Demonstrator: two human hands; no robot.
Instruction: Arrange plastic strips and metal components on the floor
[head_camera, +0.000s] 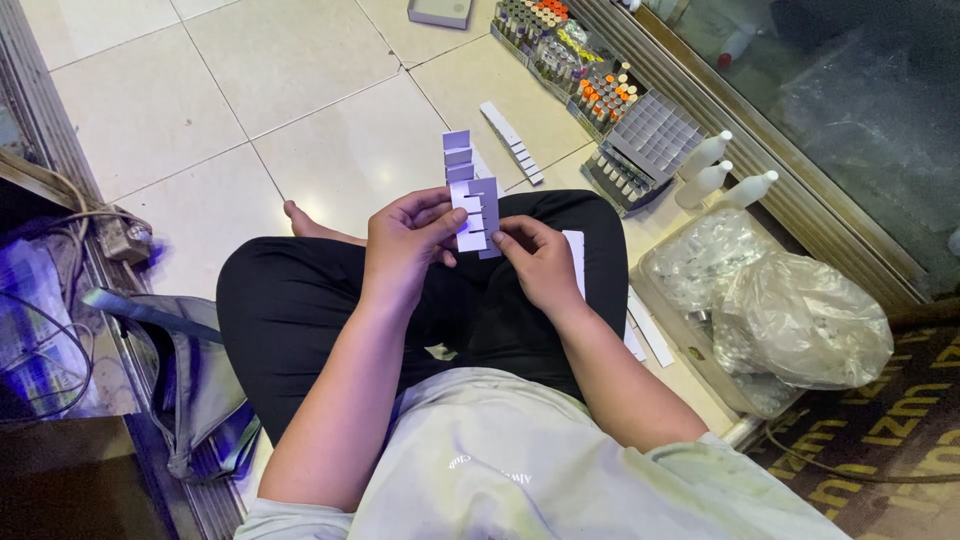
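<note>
While both hands pinch slotted card strips (470, 195) upright over the lap, left hand (405, 245) grips lower, right hand (540, 262) beside.

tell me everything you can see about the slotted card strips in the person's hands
The slotted card strips look like thin white and grey cardboard, long and narrow, with short slits cut along one edge. They stand roughly upright above the lap, overlapping one another. The left hand pinches their lower left side; the right hand touches their lower right edge.

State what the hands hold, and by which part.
Both the left hand and right hand pinch slotted cardboard strips at their lower ends.
</note>
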